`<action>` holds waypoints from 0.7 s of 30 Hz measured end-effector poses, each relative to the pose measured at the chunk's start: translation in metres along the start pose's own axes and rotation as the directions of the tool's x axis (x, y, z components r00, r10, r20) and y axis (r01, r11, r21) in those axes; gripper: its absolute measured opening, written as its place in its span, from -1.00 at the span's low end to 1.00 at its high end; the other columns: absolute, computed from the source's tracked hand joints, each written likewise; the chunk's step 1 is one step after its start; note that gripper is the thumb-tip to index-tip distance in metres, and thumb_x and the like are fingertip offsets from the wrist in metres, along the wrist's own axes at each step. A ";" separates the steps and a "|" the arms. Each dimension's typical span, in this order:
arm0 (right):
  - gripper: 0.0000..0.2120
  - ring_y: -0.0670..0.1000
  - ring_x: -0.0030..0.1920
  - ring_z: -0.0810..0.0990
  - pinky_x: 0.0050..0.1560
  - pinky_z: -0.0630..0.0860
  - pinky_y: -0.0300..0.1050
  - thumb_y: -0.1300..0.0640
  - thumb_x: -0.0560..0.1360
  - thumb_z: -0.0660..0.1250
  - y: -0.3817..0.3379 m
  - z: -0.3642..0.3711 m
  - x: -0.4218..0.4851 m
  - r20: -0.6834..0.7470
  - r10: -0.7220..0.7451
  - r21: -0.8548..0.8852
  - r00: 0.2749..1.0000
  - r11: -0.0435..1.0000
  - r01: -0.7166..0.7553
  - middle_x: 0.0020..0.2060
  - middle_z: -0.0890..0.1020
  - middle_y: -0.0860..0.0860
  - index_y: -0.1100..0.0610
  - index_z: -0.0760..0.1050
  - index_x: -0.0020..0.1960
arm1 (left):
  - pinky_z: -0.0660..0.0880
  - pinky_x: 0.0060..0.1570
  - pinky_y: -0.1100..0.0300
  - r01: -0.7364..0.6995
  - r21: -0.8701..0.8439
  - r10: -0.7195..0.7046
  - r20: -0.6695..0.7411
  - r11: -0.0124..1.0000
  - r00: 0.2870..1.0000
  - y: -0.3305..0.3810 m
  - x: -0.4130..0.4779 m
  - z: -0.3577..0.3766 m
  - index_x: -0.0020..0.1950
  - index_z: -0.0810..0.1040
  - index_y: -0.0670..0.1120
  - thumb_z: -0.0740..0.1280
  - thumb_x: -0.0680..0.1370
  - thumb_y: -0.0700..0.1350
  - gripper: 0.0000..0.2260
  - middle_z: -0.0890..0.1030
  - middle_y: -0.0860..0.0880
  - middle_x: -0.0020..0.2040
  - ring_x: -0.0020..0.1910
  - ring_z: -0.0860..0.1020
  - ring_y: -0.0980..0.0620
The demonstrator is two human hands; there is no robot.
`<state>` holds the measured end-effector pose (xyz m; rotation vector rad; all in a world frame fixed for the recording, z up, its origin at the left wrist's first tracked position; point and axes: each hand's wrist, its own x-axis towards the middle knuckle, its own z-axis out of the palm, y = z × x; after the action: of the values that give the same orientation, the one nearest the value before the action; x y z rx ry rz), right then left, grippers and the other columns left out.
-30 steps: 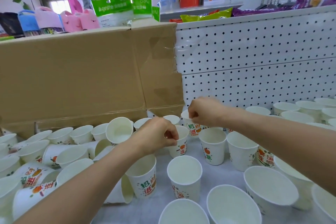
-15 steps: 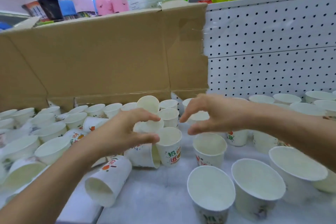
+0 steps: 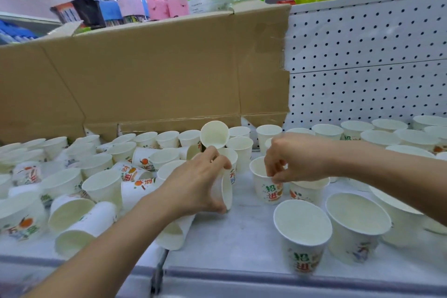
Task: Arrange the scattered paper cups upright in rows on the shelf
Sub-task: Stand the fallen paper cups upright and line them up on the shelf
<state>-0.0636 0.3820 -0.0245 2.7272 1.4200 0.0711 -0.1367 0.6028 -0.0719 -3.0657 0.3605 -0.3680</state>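
At frame centre the left hand (image 3: 193,184) grips a tipped cup (image 3: 226,192) lying on its side on the shelf (image 3: 242,237), rim facing right. Just right of it, the right hand (image 3: 295,157) pinches the rim of an upright cup (image 3: 264,189). Jumbled cups (image 3: 96,189) fill the lower left, below the cardboard (image 3: 145,75).

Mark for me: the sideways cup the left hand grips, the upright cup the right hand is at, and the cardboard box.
Sideways cup (image 3: 226,192): head view, on its open mouth.
Upright cup (image 3: 267,191): head view, on its printed wall.
Cardboard box (image 3: 150,75): head view, on its front panel.
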 end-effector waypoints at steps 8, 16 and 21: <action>-0.95 -0.06 -0.17 0.54 -0.11 0.55 -0.09 0.03 0.45 0.40 0.027 0.000 -0.025 0.031 0.148 -0.078 0.988 0.986 -0.146 -0.27 0.53 -0.17 -0.04 0.62 -0.10 | 0.52 -0.14 0.08 -0.026 -0.022 0.026 0.011 0.999 1.000 -0.002 0.000 0.004 0.27 0.43 0.18 0.49 0.29 0.17 -0.42 0.28 0.15 0.18 0.04 0.40 0.12; -0.73 -0.15 -0.05 0.50 -0.07 0.44 -0.17 -0.13 0.47 0.37 0.024 0.000 -0.031 -0.168 0.119 0.114 0.979 0.988 -0.100 0.02 0.46 -0.20 -0.19 0.49 0.15 | 0.48 -0.08 0.13 -0.067 -0.218 0.036 -0.142 0.974 0.989 0.005 0.000 0.002 -0.15 0.59 0.10 0.50 0.38 0.04 -0.86 0.42 0.17 0.11 0.02 0.43 0.17; -0.67 -0.18 -0.01 0.48 0.01 0.45 -0.18 -0.13 0.38 0.46 -0.009 0.002 -0.022 -0.187 -0.048 0.274 0.981 0.956 0.099 0.03 0.47 -0.24 -0.18 0.54 0.13 | 0.50 -0.08 0.31 -0.108 -0.606 -0.055 -0.245 0.788 0.968 0.027 0.002 0.007 -0.25 0.63 0.05 0.56 0.34 0.01 -0.87 0.53 0.11 -0.01 -0.09 0.52 0.18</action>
<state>-0.0837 0.3693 -0.0279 2.9546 1.7002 0.1198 -0.1390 0.5759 -0.0797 -3.6483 0.6521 -0.7882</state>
